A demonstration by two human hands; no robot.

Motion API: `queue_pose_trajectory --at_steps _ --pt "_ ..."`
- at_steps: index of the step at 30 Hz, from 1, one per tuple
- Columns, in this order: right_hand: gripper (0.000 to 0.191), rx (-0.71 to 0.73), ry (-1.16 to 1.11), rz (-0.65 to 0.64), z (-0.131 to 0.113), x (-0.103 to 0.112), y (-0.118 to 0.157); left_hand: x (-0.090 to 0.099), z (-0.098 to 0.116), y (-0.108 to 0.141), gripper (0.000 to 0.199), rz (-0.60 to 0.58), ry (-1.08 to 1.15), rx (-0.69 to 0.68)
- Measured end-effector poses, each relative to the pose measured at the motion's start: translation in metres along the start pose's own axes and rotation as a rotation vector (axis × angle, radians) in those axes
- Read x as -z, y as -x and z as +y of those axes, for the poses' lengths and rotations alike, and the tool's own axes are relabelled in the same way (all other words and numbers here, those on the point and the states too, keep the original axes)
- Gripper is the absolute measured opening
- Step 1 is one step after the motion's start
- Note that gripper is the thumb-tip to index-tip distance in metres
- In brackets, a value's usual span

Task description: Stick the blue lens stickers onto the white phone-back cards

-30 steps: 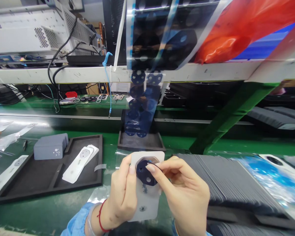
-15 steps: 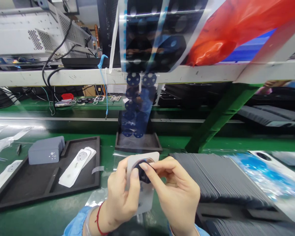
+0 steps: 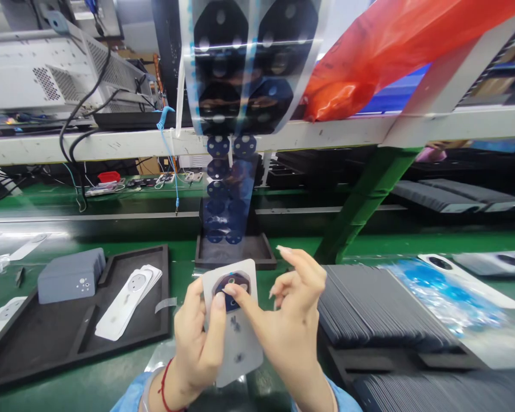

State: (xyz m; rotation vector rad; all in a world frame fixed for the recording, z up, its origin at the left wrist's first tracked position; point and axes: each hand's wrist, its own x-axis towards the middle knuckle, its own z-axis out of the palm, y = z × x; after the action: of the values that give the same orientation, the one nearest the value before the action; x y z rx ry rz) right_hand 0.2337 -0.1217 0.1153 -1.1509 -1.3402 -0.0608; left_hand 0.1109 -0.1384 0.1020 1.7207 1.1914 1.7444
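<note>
My left hand (image 3: 199, 337) grips a pale grey panel (image 3: 240, 349) by its left side, thumb near a dark, many-sided sticker (image 3: 236, 290) at the panel's upper end. The thumb of my right hand (image 3: 289, 320) presses on that sticker, while its other fingers are raised and spread apart, holding nothing. A clear strip with dark blue stickers (image 3: 218, 170) hangs beyond the panel. To the left, white long cards (image 3: 122, 306) and a stack of grey-blue panels (image 3: 66, 277) lie in a black tray (image 3: 165, 292).
Rows of grey panels (image 3: 377, 309) fill a tray at right, beside blue-tinted plastic film (image 3: 446, 292). A white shelf beam (image 3: 326, 130) crosses above, with a red bag (image 3: 369, 63) over it. A green post (image 3: 356, 206) slants behind the panels. A small black tray (image 3: 266, 260) stands ahead.
My right index finger and other fingers have lifted off the panel and spread, leaving the thumb on the sticker. The panel shows more fully, and the camera view has shifted slightly.
</note>
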Motion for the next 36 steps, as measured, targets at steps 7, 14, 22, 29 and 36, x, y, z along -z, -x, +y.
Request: queue_pose_trajectory --at_steps 7,14,22,29,36 --pt "0.022 -0.294 -0.362 -0.374 0.0 0.0 -0.009 0.002 0.0 -0.008 0.033 -0.183 0.044 0.118" --pt "0.034 -0.368 -0.445 -0.444 0.006 0.005 -0.018 0.005 -0.002 -0.016 0.034 -0.319 0.137 0.284" --pt "0.036 -0.528 -0.708 -0.822 0.03 -0.003 -0.026 -0.009 -0.025 -0.033 0.038 -0.269 0.295 0.493" --pt "0.033 -0.549 -0.407 -0.672 0.107 0.002 -0.046 0.066 -0.079 -0.083 0.043 -0.23 -0.482 0.465" --pt "0.016 -0.718 0.21 -0.959 0.177 -0.025 -0.044 0.148 -0.158 -0.081 0.098 -0.122 -0.96 0.988"
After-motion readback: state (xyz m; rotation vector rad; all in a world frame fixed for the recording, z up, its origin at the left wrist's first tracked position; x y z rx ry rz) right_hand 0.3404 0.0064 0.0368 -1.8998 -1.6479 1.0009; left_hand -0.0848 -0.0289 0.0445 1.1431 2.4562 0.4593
